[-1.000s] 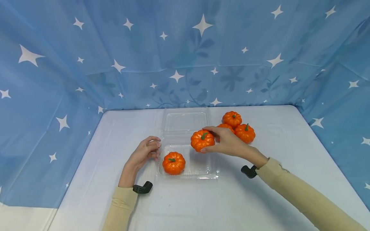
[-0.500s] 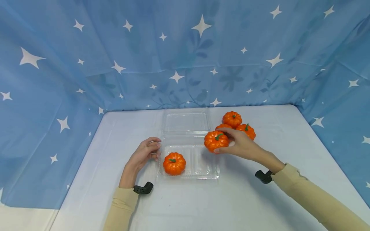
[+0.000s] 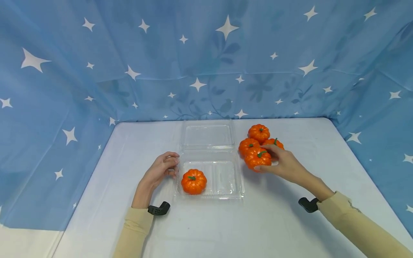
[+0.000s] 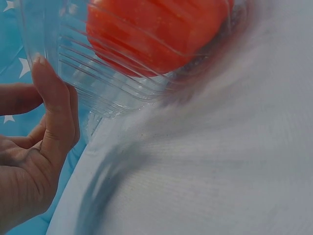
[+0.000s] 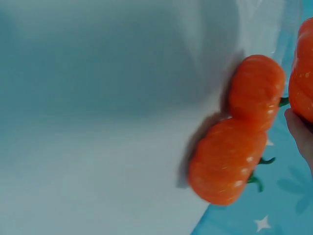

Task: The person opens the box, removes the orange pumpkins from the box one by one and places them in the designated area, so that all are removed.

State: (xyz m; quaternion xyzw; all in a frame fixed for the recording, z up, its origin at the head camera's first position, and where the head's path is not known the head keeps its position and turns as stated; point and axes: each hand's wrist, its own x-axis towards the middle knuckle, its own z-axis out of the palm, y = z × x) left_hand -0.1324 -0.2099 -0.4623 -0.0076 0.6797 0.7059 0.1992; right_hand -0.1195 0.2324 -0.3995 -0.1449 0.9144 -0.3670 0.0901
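Note:
My right hand (image 3: 287,165) grips a small orange pumpkin (image 3: 257,159) with a green stem, thumb on the near side and fingers on the far side. In the head view it overlaps several other pumpkins, among them a left one (image 3: 247,146) and a back one (image 3: 259,133). At the right wrist view's edge, the held pumpkin (image 5: 303,73) is partly cut off. My left hand (image 3: 160,169) rests with loosely bent fingers at the left rim of a clear plastic clamshell box (image 3: 226,195). Inside the box's left part sits one pumpkin (image 3: 194,182), also showing through the ribbed wall in the left wrist view.
The box's clear lid (image 3: 208,135) lies folded back behind its base. A white cloth (image 3: 206,229) covers the table. Blue curtains (image 3: 161,64) with white stars stand behind and at both sides.
My right hand has carried its pumpkin rightward from above the box to the pumpkins at the right. My left hand and the boxed pumpkin have stayed in place.

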